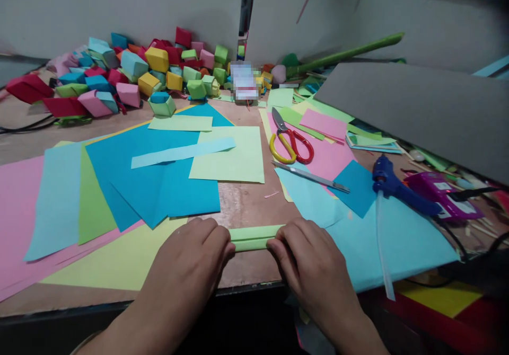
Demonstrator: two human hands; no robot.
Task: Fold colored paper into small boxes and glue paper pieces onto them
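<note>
A light green folded paper strip lies between my two hands near the table's front edge, with a crease running along its length. My left hand pinches its left end, fingers curled over it. At the other end, my right hand grips the strip between thumb and fingers. Beyond the hands, a pale green paper sheet and a light blue paper strip rest over blue paper. The strip's two ends are hidden under my fingers.
Scissors and a craft knife lie on coloured paper to the right, near a blue glue gun and a purple device. Several folded paper boxes pile up along the back left. A grey board juts in at right.
</note>
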